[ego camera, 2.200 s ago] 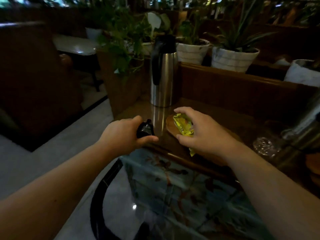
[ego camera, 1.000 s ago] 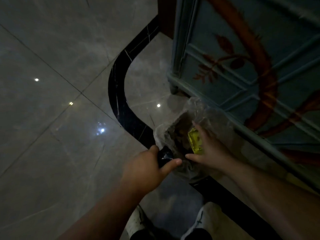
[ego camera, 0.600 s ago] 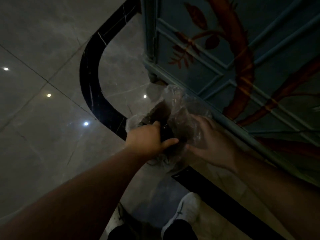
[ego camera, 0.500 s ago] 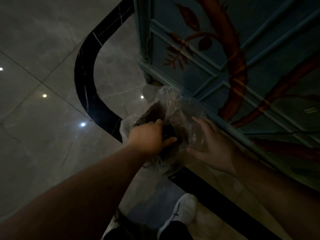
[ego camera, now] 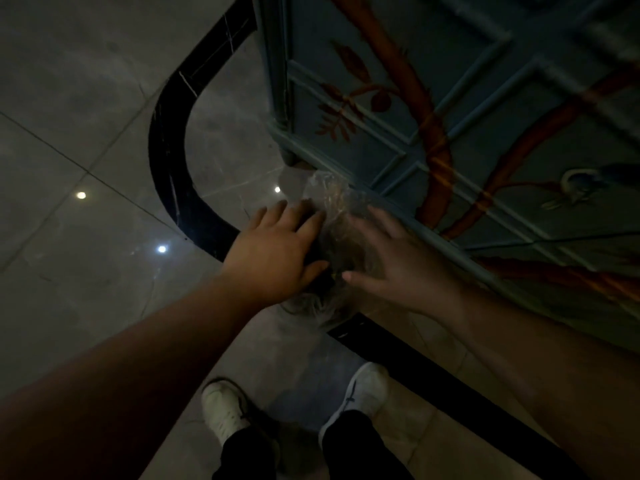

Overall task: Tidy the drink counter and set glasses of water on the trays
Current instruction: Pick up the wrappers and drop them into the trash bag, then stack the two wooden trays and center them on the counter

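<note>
Head view: two hands over one clear bag (ego camera: 332,199). Left hand (ego camera: 273,254) spread, empty; right hand (ego camera: 394,261) spread too, palm by the bag between them. Two white shoes (ego camera: 363,393) below, one blue cabinet (ego camera: 485,116) beyond.

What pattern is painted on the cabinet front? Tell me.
Orange branches and leaves on the blue panelled cabinet; head view.

I look down in dim light at my left hand (ego camera: 277,252) and my right hand (ego camera: 398,261), both spread with fingers loose over a clear plastic bag (ego camera: 332,209) on the tiled floor (ego camera: 86,98), just beside the blue painted cabinet (ego camera: 485,116). My white shoes (ego camera: 367,389) stand below.
</note>
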